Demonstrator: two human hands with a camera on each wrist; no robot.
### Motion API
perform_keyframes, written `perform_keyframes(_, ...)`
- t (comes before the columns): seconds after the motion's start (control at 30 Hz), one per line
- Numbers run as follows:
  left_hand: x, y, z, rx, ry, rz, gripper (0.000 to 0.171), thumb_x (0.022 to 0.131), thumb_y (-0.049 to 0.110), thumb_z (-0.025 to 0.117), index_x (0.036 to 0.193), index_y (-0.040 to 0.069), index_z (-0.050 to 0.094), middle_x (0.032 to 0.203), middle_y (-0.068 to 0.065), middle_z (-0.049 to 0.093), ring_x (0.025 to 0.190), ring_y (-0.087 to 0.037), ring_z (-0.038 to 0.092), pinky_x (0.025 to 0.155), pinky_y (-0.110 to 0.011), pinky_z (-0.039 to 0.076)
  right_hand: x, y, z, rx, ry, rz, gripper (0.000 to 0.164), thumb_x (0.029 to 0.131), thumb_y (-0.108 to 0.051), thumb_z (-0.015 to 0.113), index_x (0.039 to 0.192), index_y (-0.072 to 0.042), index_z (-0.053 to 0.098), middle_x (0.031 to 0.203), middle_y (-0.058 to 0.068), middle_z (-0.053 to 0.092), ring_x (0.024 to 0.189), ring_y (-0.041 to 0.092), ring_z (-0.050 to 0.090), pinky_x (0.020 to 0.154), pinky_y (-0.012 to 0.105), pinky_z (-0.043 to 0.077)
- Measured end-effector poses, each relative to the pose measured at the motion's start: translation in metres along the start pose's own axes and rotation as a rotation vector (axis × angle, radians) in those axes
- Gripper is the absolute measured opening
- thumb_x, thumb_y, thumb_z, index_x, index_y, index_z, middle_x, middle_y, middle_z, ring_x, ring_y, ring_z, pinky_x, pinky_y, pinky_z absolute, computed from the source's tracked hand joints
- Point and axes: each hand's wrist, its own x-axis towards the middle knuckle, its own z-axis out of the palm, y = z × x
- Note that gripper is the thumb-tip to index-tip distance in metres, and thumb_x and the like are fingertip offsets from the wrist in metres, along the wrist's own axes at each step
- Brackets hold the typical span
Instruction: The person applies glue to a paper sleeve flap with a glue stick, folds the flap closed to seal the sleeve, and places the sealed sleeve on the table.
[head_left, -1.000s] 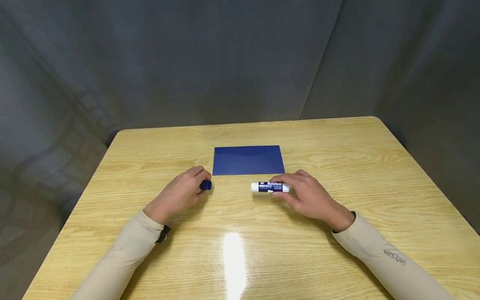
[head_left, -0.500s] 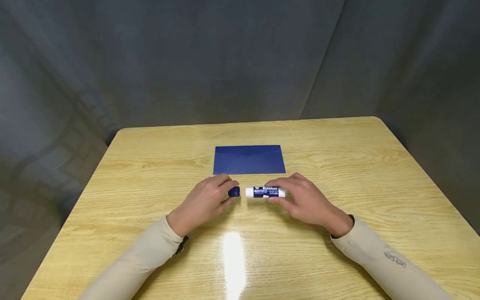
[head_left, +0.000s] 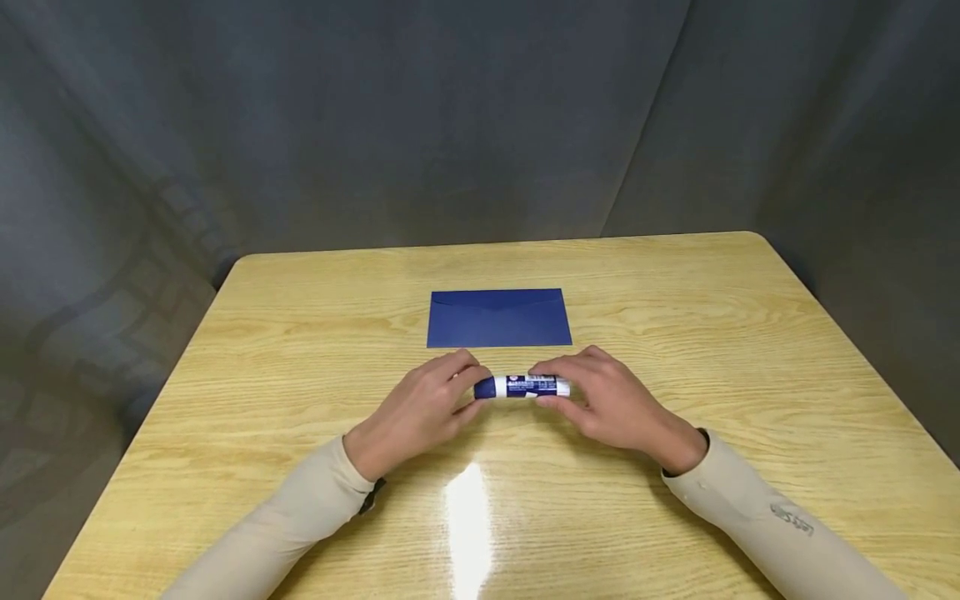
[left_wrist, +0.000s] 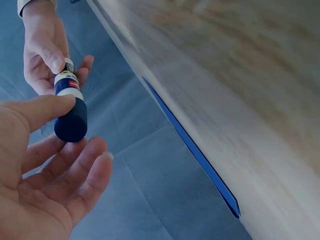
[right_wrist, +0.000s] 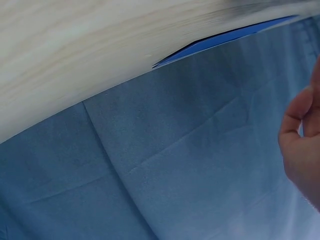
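Observation:
My left hand (head_left: pixel 420 408) pinches the dark blue cap (head_left: pixel 485 388) between thumb and fingers. The cap meets the white end of a glue stick (head_left: pixel 531 385), which lies sideways in the air with its blue label showing. At its other end my right hand (head_left: pixel 611 400) grips the tube between thumb and fingers. In the left wrist view the cap (left_wrist: pixel 72 122) and tube (left_wrist: pixel 69 85) form one line, with the right hand (left_wrist: pixel 44 55) behind. The right wrist view catches only part of a hand (right_wrist: pixel 302 135) at its edge; the glue stick is out of that view.
A dark blue envelope (head_left: pixel 498 318) lies flat on the wooden table (head_left: pixel 337 300), just beyond the hands, its flap line along the far side. Grey curtains (head_left: pixel 420 125) hang behind and beside the table.
My left hand has moved right with the cap, closing the gap until the cap meets the tube. The right hand has shifted slightly left and nearer. The envelope stays in place.

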Motion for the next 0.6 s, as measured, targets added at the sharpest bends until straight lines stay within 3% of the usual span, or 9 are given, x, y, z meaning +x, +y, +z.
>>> perform_keyframes(0.37, -0.0020, 0.0007, -0.0021, -0.152, -0.024, -0.049, 0.025, 0.084, 0.010, 0.080, 0.107, 0.008, 0.071, 0.104, -0.002, 0.065, 0.084, -0.011, 0.068, 0.069, -0.014, 0.055, -0.0017, -0.0009, 0.0000, 0.010, -0.004, -0.004, 0.030, 0.089, -0.033, 0.075, 0.117, -0.021, 0.071, 0.108, -0.009, 0.075, 0.090, 0.012, 0.064, 0.077, 0.034, 0.052)
perform_keyframes(0.6, -0.0019, 0.0023, -0.0038, -0.179, 0.024, -0.038, 0.026, 0.080, 0.009, 0.082, 0.104, 0.009, 0.073, 0.102, -0.001, 0.067, 0.086, -0.010, 0.069, 0.071, -0.014, 0.056, -0.0026, -0.0011, -0.0004, 0.028, 0.019, -0.028, 0.031, 0.088, -0.029, 0.076, 0.118, -0.020, 0.072, 0.108, -0.009, 0.074, 0.089, 0.011, 0.063, 0.074, 0.032, 0.052)
